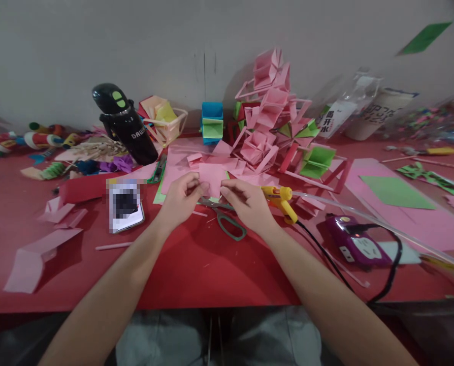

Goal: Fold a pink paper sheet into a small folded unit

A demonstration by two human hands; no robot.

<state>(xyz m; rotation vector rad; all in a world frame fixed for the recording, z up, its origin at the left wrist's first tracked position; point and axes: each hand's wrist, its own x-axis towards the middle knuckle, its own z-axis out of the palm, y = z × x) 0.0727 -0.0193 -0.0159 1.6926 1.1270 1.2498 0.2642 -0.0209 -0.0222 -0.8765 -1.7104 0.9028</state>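
A small square of pink paper (212, 178) is held up between my two hands. My left hand (183, 198) pinches its left edge between thumb and fingers. At the opposite edge, my right hand (248, 201) grips the paper the same way. Just below lie scissors with grey-green handles (230, 227), their blades partly hidden by my hands and the paper. A yellow glue gun (282, 199) rests to the right of my right hand, with a clear glue stick (326, 202) in its back end. Behind the square, more pink paper (181, 157) is spread on the red table (200, 274).
Folded pink paper pieces (267, 112) are piled high at the back. A black bottle (126, 127) and a phone (126, 206) stand and lie on the left. A purple power socket (358, 241) with a black cable sits at right, near pink and green sheets (398, 192).
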